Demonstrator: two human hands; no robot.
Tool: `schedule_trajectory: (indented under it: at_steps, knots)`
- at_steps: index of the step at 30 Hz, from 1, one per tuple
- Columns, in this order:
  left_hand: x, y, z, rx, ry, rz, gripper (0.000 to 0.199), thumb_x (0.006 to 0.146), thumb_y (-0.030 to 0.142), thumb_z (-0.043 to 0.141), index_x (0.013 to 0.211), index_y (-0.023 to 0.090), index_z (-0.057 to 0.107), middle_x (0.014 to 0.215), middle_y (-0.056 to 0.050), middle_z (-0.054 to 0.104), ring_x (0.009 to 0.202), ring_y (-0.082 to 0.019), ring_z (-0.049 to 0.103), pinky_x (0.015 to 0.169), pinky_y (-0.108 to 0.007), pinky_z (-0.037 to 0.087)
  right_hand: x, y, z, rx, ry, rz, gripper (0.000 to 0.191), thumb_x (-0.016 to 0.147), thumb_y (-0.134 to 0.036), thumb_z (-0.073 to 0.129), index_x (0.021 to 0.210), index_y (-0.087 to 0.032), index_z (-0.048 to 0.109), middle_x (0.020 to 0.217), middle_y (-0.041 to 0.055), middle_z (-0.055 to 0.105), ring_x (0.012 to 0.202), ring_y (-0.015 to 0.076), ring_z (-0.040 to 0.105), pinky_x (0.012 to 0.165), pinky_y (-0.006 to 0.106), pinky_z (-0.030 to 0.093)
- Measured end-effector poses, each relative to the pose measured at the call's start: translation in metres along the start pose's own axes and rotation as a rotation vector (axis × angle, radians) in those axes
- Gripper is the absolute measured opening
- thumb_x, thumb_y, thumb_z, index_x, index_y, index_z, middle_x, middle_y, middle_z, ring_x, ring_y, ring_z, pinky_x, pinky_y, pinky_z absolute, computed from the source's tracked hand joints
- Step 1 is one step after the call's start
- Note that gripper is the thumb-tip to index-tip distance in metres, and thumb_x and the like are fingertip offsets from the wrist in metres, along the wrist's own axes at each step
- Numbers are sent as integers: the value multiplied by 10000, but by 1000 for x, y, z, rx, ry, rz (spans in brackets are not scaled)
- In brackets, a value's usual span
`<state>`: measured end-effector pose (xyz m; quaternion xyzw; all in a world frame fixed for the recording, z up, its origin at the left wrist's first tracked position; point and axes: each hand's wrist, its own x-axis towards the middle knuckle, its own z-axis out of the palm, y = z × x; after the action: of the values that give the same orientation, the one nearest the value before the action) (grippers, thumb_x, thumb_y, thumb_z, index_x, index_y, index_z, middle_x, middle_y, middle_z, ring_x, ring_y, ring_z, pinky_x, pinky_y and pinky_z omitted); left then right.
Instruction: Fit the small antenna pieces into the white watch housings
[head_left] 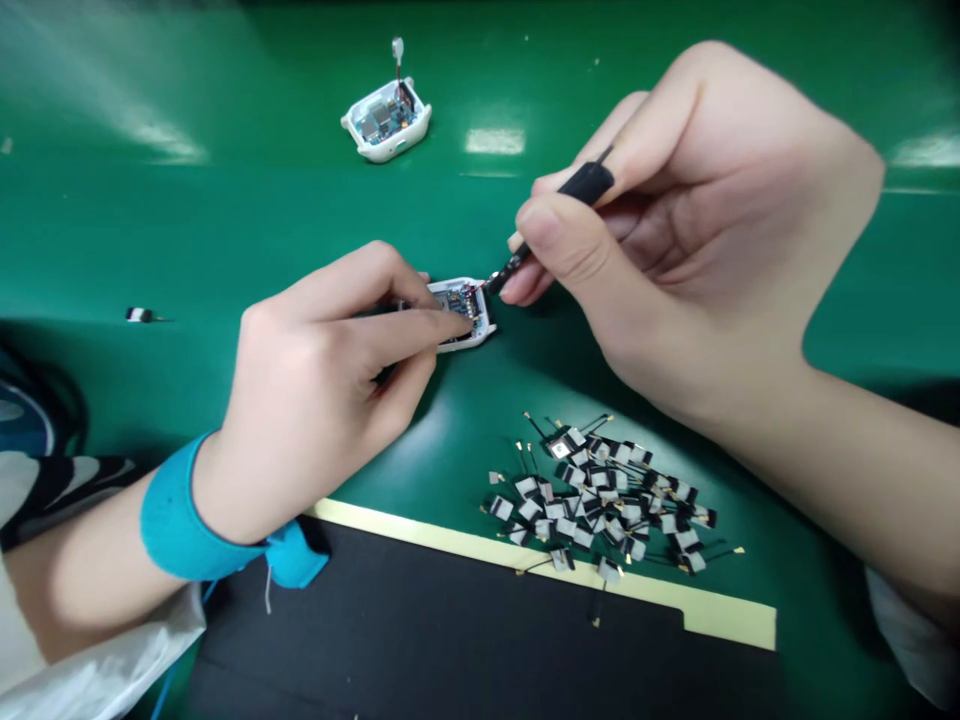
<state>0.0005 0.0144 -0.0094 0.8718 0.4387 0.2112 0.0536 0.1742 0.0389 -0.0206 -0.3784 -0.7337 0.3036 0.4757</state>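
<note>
Case of white plastic (pixel 472 341) with blue circuit board (pixel 459 298), clamped in left hand (pixel 322 360) on green desk (pixel 225 90); slim black tool (pixel 589 184) pinched in right hand (pixel 690 220), tip at case's edge; hands apart; heap of black-and-grey wired parts (pixel 598 480) nearer the body than right hand.

Green work surface (pixel 187 210), glossy, spanning the frame. White casing (pixel 395 150), one, upper centre, open side up; inside it a blue circuit board (pixel 379 122), with a thin lead rising to a small pale disc (pixel 397 48). Black-and-white component (pixel 139 314), single, middle left, short lead pointing right. Heap of similar components (pixel 598 478), lower right of centre, leads splayed, some overlapping a pale yellow strip (pixel 731 622). Black sheet (pixel 450 630), bottom centre, bordered above by that strip. Dark rounded object (pixel 22 415), left edge, partly cropped.
</note>
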Motion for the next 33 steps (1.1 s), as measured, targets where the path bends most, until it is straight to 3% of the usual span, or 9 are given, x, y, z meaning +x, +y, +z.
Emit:
schedule_trajectory:
  at_steps: [5, 11, 17, 24, 28, 33]
  knots:
    - [1, -2, 0, 8, 12, 10, 216, 798, 165, 446, 885, 228, 634, 801, 4, 589, 770, -122, 586, 639, -244, 458, 0, -1, 1, -27, -20, -14, 123, 824, -207, 446, 762, -185, 343, 634, -57, 371, 622, 63, 556, 488, 169, 448]
    - [1, 2, -1, 17, -17, -16, 182, 779, 156, 475, 834, 238, 628, 811, 9, 577, 759, -113, 567, 622, -241, 433, -1, -1, -2, -74, -50, -83, 95, 848, -174, 411, 792, -181, 336, 717, -2, 453, 665, 93, 551, 499, 223, 442]
    - [1, 5, -2, 34, -41, -35, 166, 763, 127, 504, 849, 193, 629, 821, 6, 563, 744, -91, 544, 618, -224, 405, 0, 0, -4, -122, -120, -123, 84, 860, -231, 377, 811, -192, 321, 680, -9, 394, 669, 99, 542, 491, 221, 427]
    - [0, 4, -3, 75, -47, -6, 165, 774, 150, 499, 875, 208, 615, 819, 34, 542, 740, -67, 530, 620, -214, 411, -1, 3, -2, -129, -150, -105, 105, 852, -220, 415, 828, -200, 314, 726, -22, 442, 702, 76, 537, 577, 202, 428]
    - [0, 5, -4, 90, -58, -24, 170, 780, 150, 482, 869, 219, 609, 808, 39, 530, 789, -76, 543, 638, -216, 425, 0, 3, -2, -248, -158, -182, 105, 851, -232, 406, 773, -193, 347, 680, -18, 437, 750, 83, 519, 577, 194, 396]
    - [0, 5, -4, 96, -60, -28, 149, 789, 159, 465, 829, 224, 594, 795, 47, 513, 765, -65, 536, 611, -209, 404, 2, 1, -1, -362, -195, -230, 188, 833, -206, 426, 645, -191, 425, 628, 6, 457, 672, 91, 494, 581, 236, 384]
